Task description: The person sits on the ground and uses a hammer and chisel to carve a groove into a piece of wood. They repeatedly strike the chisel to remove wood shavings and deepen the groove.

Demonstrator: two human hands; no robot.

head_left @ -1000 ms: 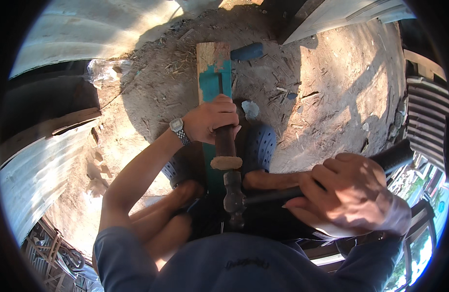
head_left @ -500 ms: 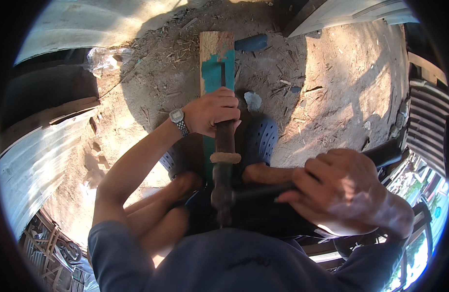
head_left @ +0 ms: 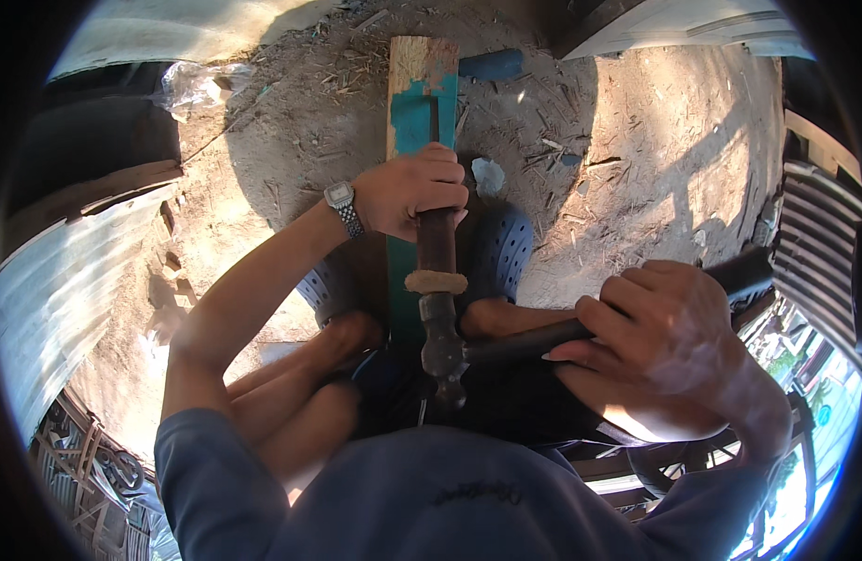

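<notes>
My left hand [head_left: 417,192], with a metal-band watch on its wrist, is closed around a chisel. The chisel's brown handle [head_left: 437,245] points toward me and has a pale, frayed end. Its dark blade shows past my fingers, lying along a wooden board [head_left: 412,126] with turquoise paint and bare wood at the far end. Whether the blade's tip bites into the wood I cannot tell. My right hand [head_left: 660,327] grips the dark shaft of a ball-peen hammer [head_left: 442,351]. The hammer's head is right at the handle's frayed end; contact is unclear.
The board lies between my feet, which wear blue-grey clogs [head_left: 502,252]. Wood chips litter the dirt floor [head_left: 534,122]. A dark blue piece [head_left: 492,65] and a pale scrap [head_left: 487,176] lie beside the board. Corrugated metal sheets [head_left: 76,257] stand at the left, clear plastic [head_left: 202,86] at far left.
The hammer, blurred before, now shows sharply, with its head still near the chisel's end. My right hand is slightly higher in view. The whole scene has shifted a little upward.
</notes>
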